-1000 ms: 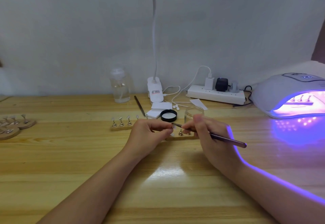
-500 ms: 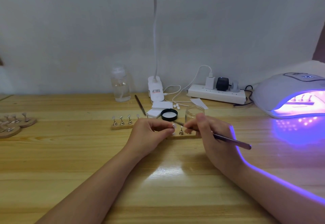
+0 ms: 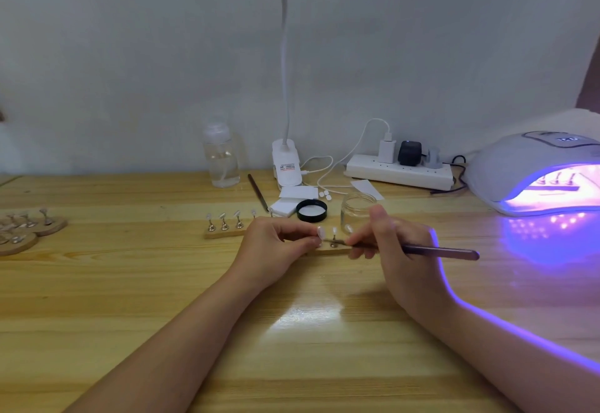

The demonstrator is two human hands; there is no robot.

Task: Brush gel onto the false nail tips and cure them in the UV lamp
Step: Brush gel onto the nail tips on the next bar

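Two hands work over one small wooden strip that lies on the tabletop straight ahead of me, its long axis running left to right. My left hand curls in from the left, its fingers pinching the stem under the leftmost false nail tip, which stands upright and pale just past my fingertips. My right hand comes in from the right, clenched round the gel brush; the handle points away to the right and the bristle end reaches left, low across the strip near the middle stand. So the tip I hold lies just left of the bristles and a little above them, and I judge the next stroke needs a short lift leftward. The open gel jar sits just behind my right hand, its black lid beside it. The UV lamp glows violet well off to my right, a strip already inside.
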